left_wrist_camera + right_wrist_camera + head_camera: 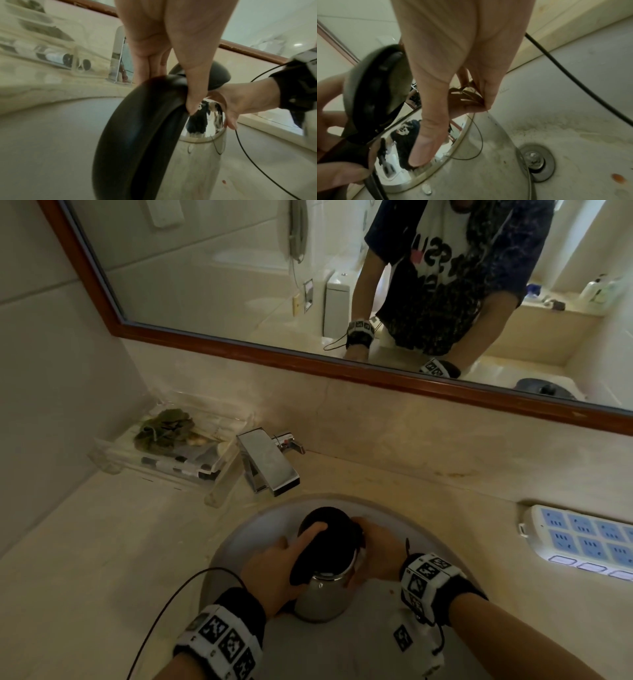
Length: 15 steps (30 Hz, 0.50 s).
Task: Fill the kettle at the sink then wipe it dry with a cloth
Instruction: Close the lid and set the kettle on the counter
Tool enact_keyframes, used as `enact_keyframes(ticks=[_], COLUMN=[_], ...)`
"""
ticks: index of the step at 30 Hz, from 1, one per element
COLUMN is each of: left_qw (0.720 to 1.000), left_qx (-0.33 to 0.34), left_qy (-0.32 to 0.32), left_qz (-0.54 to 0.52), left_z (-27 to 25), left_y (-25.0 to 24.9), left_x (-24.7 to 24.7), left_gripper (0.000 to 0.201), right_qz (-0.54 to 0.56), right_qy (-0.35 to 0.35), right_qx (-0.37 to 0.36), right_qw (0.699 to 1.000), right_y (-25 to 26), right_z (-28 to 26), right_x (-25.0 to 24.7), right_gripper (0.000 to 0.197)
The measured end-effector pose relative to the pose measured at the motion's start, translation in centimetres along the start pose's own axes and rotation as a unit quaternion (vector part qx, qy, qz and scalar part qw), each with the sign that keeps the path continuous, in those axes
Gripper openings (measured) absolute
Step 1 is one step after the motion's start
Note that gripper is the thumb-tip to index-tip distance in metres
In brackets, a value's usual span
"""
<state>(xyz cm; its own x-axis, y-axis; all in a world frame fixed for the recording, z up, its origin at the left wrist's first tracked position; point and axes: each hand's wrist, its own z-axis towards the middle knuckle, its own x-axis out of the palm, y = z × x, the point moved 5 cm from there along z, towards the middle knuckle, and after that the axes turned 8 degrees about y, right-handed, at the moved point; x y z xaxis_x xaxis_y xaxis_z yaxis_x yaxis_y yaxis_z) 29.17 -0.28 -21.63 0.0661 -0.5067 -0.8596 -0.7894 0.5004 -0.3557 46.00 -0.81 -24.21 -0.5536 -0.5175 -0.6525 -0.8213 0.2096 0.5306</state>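
Note:
A steel kettle (318,597) stands upright in the sink basin (239,542), below and in front of the chrome faucet (267,463). Its black lid (325,529) is flipped up. My left hand (274,563) grips the black handle (137,128), thumb on the inner side. My right hand (373,549) pinches the kettle's rim on the right: the thumb (426,142) lies inside the shiny mouth and the fingers (488,94) are outside. The open lid (376,88) shows beside it. No water is seen running from the faucet. I see no cloth.
A clear tray (171,446) with a greenish crumpled thing and small bottles sits at the back left. A white power strip (582,539) lies on the counter to the right. The drain (537,162) is beside the kettle's base. A wood-framed mirror (342,368) spans the wall.

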Motion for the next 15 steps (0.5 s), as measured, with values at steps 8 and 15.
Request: enact_keyframes(ticks=[8,15], left_qw=[0.991,0.994], left_qx=[-0.044,-0.022], left_qy=[0.105,0.096], left_qz=[0.072,0.052], left_z=[1.8,1.5], left_y=[-0.5,-0.5], left_x=[0.0,-0.4], left_gripper=[0.081,0.081], right_qz=[-0.006,0.010], right_qy=[-0.007,0.011], right_qx=[-0.005,-0.014], right_qw=[1.000,1.000], right_y=[0.1,-0.1], right_z=[0.3,0.2], right_x=[0.0,0.3], right_gripper=[0.097,0.101])
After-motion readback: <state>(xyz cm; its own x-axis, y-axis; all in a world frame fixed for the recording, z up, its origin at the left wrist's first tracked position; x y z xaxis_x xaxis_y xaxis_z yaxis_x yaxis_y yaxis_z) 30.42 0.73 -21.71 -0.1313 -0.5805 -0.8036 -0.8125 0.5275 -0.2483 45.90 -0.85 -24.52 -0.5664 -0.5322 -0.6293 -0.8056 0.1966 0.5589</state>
